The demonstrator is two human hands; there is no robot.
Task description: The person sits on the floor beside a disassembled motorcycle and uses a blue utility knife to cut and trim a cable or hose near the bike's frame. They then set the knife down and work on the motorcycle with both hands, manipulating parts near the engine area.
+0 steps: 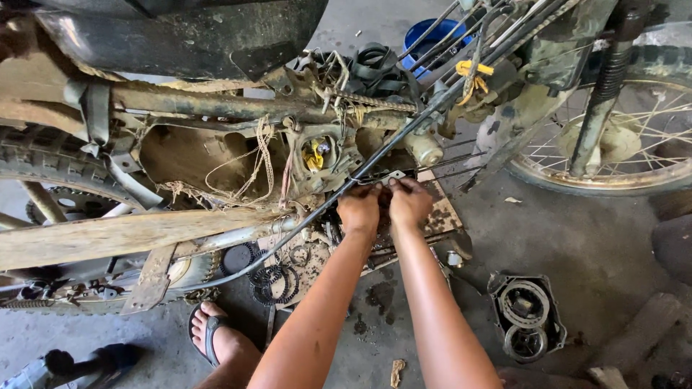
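Both hands are pinching a small flat silvery metal bracket [390,176] between them: left hand [359,207] at its eight o'clock, right hand [409,202] at four, steadying it against the long black cable [375,155] beneath the stripped muddy motorcycle frame [216,108].

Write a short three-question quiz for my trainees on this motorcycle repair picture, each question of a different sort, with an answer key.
1. True or false: both hands, left hand and right hand, meet at a small metal part beside the black cable.
2. Multiple choice: What lies on the concrete floor to the right of the person's arms? A) a helmet B) an engine cover with round parts inside C) a spare tyre
3. Fill in: The person's foot at lower left wears a ____.

Key: 1 true; 2 B; 3 sandal.
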